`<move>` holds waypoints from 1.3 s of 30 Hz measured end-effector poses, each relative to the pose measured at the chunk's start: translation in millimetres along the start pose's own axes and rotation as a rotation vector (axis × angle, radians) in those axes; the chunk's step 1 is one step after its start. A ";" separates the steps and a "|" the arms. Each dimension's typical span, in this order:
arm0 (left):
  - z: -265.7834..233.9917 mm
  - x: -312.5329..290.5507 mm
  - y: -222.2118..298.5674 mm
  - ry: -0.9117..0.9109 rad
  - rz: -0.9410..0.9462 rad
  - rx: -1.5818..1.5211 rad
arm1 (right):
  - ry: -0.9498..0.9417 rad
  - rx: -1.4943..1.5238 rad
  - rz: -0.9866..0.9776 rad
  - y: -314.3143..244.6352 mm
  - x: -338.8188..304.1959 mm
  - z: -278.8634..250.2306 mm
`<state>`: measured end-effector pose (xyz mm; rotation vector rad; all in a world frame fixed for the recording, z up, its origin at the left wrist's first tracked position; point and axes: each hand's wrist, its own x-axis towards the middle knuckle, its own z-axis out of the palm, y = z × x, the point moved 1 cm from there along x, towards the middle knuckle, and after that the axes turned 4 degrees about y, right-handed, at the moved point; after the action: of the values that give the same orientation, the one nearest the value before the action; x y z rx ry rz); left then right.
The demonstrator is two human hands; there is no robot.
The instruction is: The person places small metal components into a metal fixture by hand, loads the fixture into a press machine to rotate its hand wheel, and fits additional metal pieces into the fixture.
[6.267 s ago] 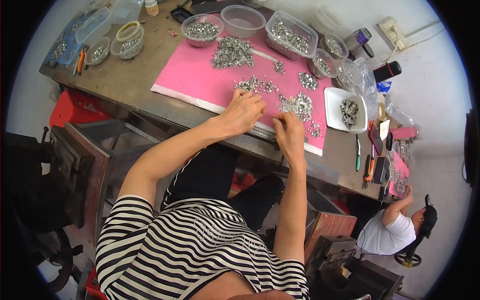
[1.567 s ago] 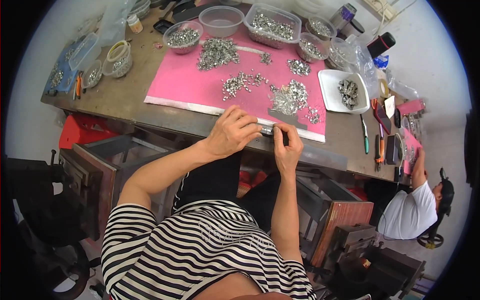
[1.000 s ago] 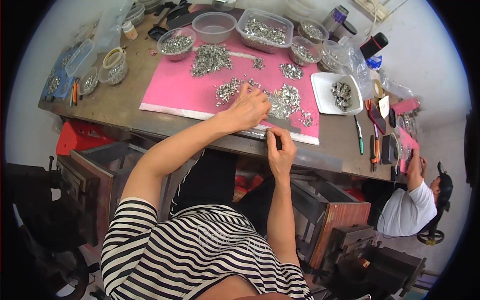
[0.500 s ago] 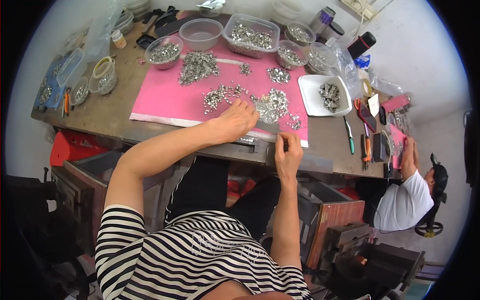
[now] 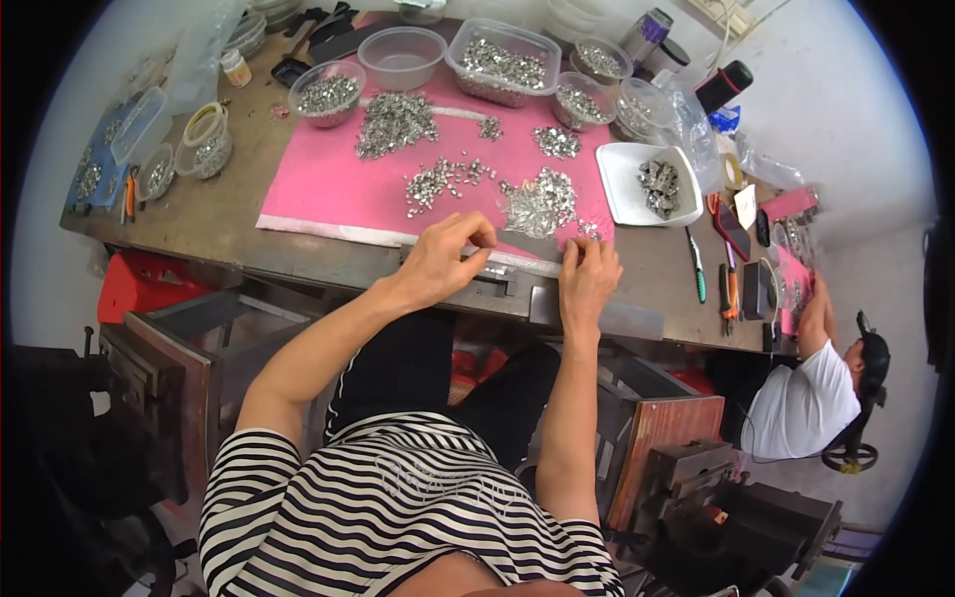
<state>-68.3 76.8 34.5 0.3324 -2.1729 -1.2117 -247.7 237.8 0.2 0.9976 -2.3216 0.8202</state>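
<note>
My left hand (image 5: 448,259) is over the front edge of the pink cloth (image 5: 328,189), fingers curled in a pinch; whatever they hold is too small to make out. In front of it is a loose pile of small silvery metal pieces (image 5: 433,186). My right hand (image 5: 589,281) is closed in a pinch at the cloth's front right, by a few scattered silvery pieces (image 5: 589,230); its fingertips hide what is between them. Just beyond both hands, thin clear or silvery strips (image 5: 530,216) lie against another heap of metal pieces (image 5: 554,189).
Tubs of metal pieces (image 5: 502,65) and a clear bowl (image 5: 402,60) line the back. A white tray (image 5: 622,199) stands at right, beside a green-handled tool (image 5: 699,284) and orange-handled pliers (image 5: 731,294). Another person (image 5: 801,398) sits at far right.
My left hand has drawn back from the piles toward the cloth's front edge. My right hand has moved forward and right, up to the scattered pieces.
</note>
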 end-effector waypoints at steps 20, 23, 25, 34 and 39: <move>5.0 -24.0 -4.3 0.102 0.036 0.016 | -0.057 0.059 -0.107 -5.7 7.2 -4.3; 7.2 -24.4 -6.0 0.145 0.076 0.022 | -0.099 0.290 -0.012 -20.8 3.9 -17.0; 7.8 -24.5 -6.0 0.157 0.103 0.037 | -0.167 0.522 0.104 -41.4 -3.5 -29.2; 12.7 -28.0 -4.1 0.130 0.376 0.216 | -0.257 0.735 0.045 -68.7 -30.7 -14.7; 16.2 -27.6 -3.8 0.140 0.337 0.203 | -0.234 0.710 0.051 -69.4 -32.8 -12.8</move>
<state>-57.3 99.3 14.3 0.1213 -2.1279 -0.7631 -172.0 223.7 11.8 1.3748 -2.2790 1.6970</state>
